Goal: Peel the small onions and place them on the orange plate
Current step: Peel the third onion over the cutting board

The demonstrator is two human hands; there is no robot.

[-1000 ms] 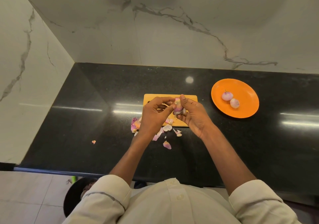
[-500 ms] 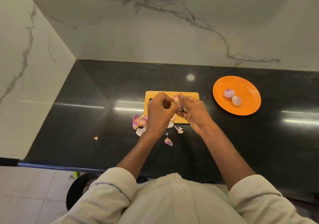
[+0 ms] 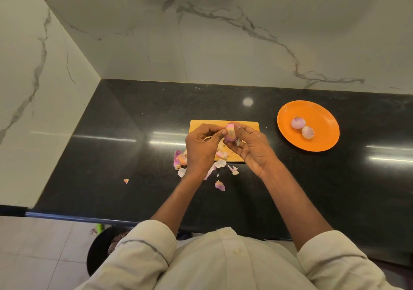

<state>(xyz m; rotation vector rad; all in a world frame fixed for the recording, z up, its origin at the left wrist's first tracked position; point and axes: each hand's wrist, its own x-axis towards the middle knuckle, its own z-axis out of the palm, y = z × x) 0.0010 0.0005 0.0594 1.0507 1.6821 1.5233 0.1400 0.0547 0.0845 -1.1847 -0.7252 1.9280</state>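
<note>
A small pinkish onion (image 3: 230, 132) is held above the yellow cutting board (image 3: 251, 125) between both hands. My right hand (image 3: 252, 149) grips it from the right and below, thumb on its top. My left hand (image 3: 202, 146) pinches its skin on the left side with thumb and fingertips. Off to the right lies the orange plate (image 3: 321, 137), and two peeled onions (image 3: 298, 123) (image 3: 307, 132) lie side by side on it. Loose pink and white peels (image 3: 180, 160) are scattered on the board's front edge and on the black counter (image 3: 111, 155) before it.
Marble walls close the counter at the back and on the left. A stray peel (image 3: 126, 180) lies alone at the left. Below the counter's front edge a dark round bin (image 3: 105, 247) stands on the tiled floor, beside a scrap of peel (image 3: 93, 231).
Both hands stay over the board with the onion. The left fingers have shifted their pinch on the skin, and the onion shows more between the hands than half a second ago.
</note>
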